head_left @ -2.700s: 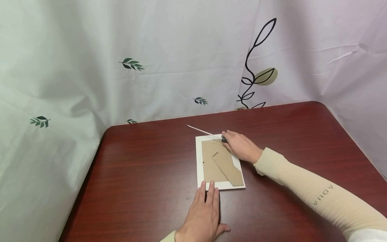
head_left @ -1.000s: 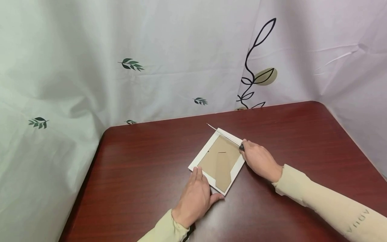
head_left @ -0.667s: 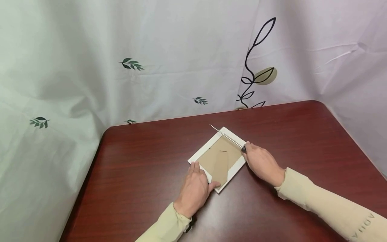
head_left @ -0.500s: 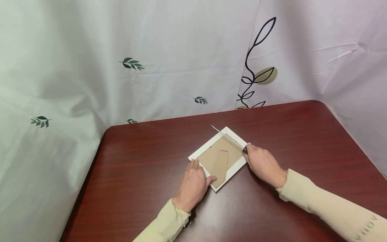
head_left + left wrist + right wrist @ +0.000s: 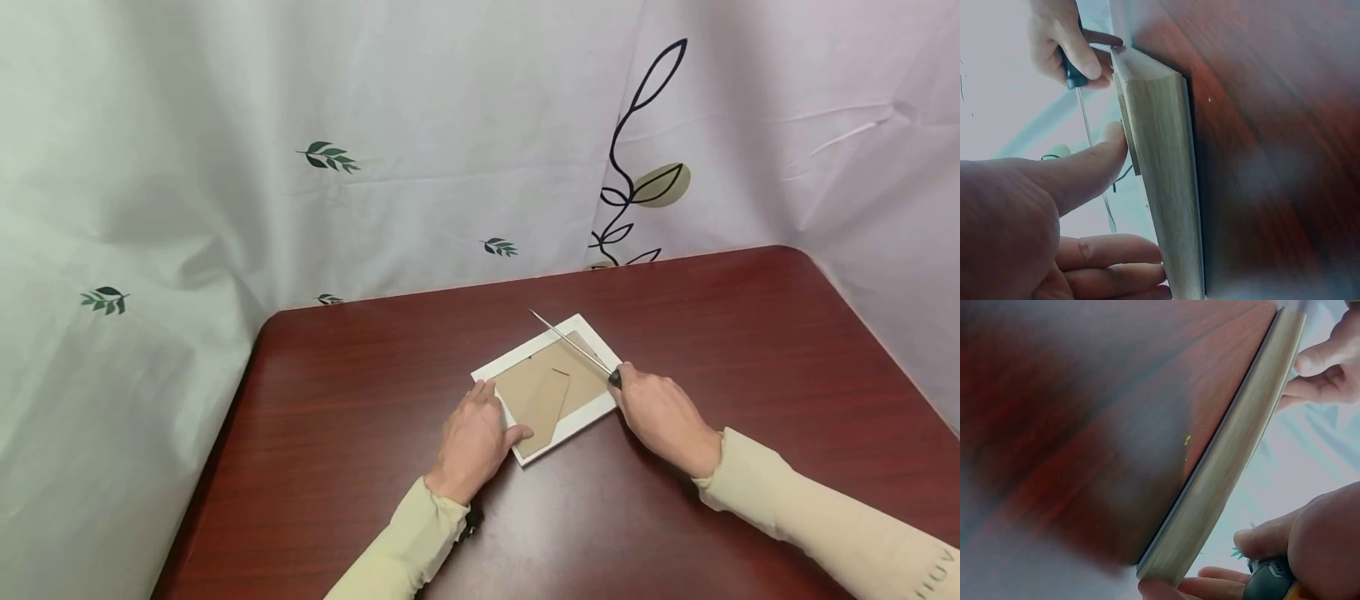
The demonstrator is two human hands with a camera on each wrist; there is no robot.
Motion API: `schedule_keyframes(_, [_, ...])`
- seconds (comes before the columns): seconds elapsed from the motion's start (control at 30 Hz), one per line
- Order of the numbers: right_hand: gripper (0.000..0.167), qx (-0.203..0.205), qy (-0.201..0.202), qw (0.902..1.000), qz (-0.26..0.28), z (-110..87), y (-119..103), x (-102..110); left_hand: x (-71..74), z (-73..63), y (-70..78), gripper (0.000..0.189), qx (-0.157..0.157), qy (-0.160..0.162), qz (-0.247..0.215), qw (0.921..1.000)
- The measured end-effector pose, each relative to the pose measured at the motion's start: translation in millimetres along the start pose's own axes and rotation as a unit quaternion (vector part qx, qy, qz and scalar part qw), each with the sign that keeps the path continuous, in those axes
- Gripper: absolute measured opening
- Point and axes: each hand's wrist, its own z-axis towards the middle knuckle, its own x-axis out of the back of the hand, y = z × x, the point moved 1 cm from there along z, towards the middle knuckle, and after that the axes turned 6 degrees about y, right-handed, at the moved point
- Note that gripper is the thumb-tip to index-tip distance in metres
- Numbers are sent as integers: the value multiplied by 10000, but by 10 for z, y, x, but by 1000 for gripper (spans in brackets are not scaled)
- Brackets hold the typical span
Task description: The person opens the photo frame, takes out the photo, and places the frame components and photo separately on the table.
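A white picture frame (image 5: 588, 410) lies back up on the table, turned at a slant, its tan backing (image 5: 517, 387) and easel stand (image 5: 543, 408) showing. My left hand (image 5: 472, 442) rests along its near left side, thumb on the stand and fingertips on the border. A screwdriver (image 5: 573, 343) is gripped in my right hand (image 5: 663, 408). Its thin metal shaft passes over the far right part of the frame. In the right wrist view the screwdriver's black and orange handle (image 5: 1270, 579) sits in the hand, with fingers touching the frame's edge (image 5: 1222, 462).
The dark red-brown wooden table (image 5: 337, 433) spreads around the frame. White fabric (image 5: 420, 108) with leaf prints hangs behind it and at both sides. A dark object on the left wrist (image 5: 471, 523) peeks out beside the sleeve.
The picture frame has turned clockwise, from nearly upright to slanted. My left hand moved up and left, its thumb now on the stand. My right hand moved right and down with the screwdriver.
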Motion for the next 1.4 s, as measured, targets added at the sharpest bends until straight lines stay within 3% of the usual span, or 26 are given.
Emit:
schedule_keyframes(0.23, [23,116,145,9998,-79,-40,-18,23,20,39,-19,47,102,-337,-146,9993])
schedule_keyframes(0.43, [24,-16,75,10000,3,-48,-36,25,39,80,-32,47,225,-633,-218,9975])
schedule_keyframes(0.67, [24,-263,-213,9994,102,-54,-39,45,50,135,-56,46,182,-662,-340,9971])
schedule_keyframes(0.83, [25,-326,-327,9989,127,-75,-35,67,19,157,-80,45,229,-853,-508,9948])
schedule_keyframes(1.4, [23,-452,-237,9984,229,-113,-67,44,18,176,-170,45,155,-974,-798,9919])
